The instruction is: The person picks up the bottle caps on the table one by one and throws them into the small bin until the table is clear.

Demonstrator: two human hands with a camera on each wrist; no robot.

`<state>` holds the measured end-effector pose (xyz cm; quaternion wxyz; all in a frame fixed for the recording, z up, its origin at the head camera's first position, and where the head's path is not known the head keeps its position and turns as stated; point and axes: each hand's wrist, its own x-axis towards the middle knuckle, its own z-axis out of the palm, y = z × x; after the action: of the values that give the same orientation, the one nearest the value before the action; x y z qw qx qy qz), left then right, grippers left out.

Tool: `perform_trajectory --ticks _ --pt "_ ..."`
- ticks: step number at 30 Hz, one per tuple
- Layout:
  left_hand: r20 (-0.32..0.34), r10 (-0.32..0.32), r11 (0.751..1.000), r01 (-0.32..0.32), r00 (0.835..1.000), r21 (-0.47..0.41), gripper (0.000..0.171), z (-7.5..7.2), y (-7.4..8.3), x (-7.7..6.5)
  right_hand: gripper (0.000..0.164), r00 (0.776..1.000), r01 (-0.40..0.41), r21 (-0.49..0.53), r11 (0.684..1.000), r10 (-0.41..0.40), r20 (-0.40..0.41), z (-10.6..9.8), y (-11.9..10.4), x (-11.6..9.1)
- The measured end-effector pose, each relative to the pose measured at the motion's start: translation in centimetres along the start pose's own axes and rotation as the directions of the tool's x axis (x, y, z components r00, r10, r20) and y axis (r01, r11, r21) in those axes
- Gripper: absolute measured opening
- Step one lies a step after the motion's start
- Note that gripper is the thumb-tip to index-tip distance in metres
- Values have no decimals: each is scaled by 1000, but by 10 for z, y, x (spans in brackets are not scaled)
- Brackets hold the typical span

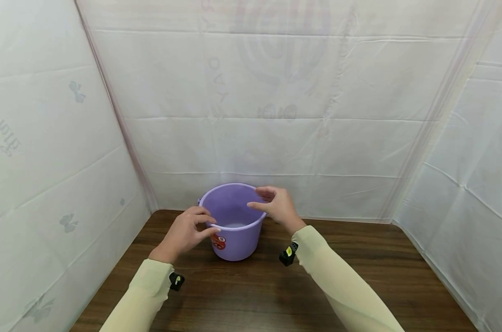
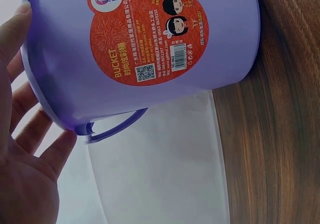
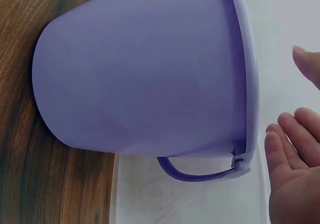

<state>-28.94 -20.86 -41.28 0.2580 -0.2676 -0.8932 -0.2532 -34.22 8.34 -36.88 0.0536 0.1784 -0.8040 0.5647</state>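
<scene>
A purple plastic bucket stands upright on the wooden table, with a red label on its side. My left hand is at the bucket's left rim, fingers spread and gently bent; the thumb tip overlaps the near rim in the left wrist view, and some fingertips are hidden by the rim. My right hand is at the right rim in the head view, thumb and fingers apart. In the right wrist view that hand is a little beyond the rim, holding nothing. The purple handle hangs along the far side.
The dark wooden table extends in front of the bucket and to its right. White printed sheets hang as a back wall close behind the bucket, a left wall and a right wall.
</scene>
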Motion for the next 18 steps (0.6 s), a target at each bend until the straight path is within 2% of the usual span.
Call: perform_trajectory --ticks 14,18 --pt "39 -32 999 32 999 -9 16 1 -2 -1 57 1000 10 16 1000 -10 -29 -10 18 -11" --pt "41 -11 1000 11 999 -5 25 0 -2 -3 53 997 24 -24 999 -26 -69 -16 25 -19"
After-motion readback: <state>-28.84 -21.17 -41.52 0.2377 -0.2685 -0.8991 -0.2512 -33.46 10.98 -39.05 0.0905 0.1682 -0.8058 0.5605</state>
